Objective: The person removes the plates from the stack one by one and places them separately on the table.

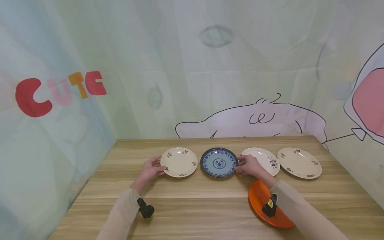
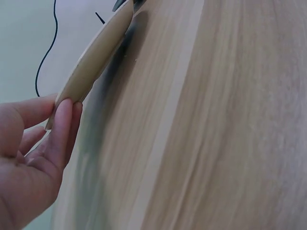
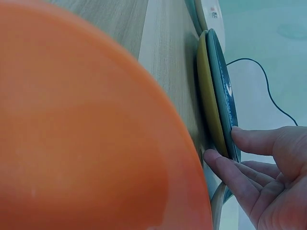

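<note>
My left hand (image 1: 152, 169) pinches the left rim of a cream plate (image 1: 179, 162) with small printed motifs, thumb on one face and fingers on the other. In the left wrist view that plate (image 2: 93, 64) shows edge-on, its rim between thumb and fingers. My right hand (image 1: 249, 165) grips the right rim of a blue patterned plate (image 1: 219, 162). From the right wrist, the blue plate (image 3: 221, 91) lies stacked on a yellowish plate (image 3: 209, 91). There the right thumb touches the blue rim, with the other fingers at the lower edge of the stack.
A white plate (image 1: 260, 156) with a dark floral print lies partly behind my right hand. Beyond it at the right is another cream plate (image 1: 300, 163). An orange plate (image 1: 259, 200) sits under my right forearm on the wooden table (image 1: 192, 210). A printed cloth (image 1: 144, 66) hangs behind.
</note>
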Tool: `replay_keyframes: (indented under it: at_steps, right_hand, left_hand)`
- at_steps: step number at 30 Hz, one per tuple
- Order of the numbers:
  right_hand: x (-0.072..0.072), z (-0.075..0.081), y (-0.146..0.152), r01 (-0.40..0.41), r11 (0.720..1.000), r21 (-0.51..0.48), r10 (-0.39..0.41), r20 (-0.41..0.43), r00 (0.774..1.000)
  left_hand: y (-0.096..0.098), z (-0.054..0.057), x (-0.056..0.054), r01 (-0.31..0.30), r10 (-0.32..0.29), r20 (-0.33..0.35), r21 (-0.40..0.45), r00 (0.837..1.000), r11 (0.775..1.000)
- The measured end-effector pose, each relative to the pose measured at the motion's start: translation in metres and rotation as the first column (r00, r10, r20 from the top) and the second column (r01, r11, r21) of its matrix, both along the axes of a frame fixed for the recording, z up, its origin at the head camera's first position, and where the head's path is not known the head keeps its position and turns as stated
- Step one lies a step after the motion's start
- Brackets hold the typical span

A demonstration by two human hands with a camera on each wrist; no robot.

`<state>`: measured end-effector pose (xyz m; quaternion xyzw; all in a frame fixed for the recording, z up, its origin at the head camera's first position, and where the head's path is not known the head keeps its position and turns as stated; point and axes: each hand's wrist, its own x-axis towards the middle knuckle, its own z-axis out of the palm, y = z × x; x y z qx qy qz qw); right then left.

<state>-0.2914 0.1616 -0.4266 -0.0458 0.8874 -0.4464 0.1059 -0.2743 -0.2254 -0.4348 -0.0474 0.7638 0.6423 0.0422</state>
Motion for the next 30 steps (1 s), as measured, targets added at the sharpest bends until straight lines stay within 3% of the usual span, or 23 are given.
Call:
replay_keyframes:
  at_steps: [9,30]
  right_hand:
    - [0.001,0.0,-0.001,0.004,1.0,0.004,-0.004,0.004,1.0]
    - [0.002,0.002,0.0,0.005,1.0,-0.015,-0.004,0.013,1.0]
  left_hand:
    - [0.004,-0.011,-0.003,-0.005,0.005,-0.001,-0.013,1.0,1.0]
    - [0.01,-0.017,-0.002,-0.001,0.001,0.001,-0.146,1.0,0.989]
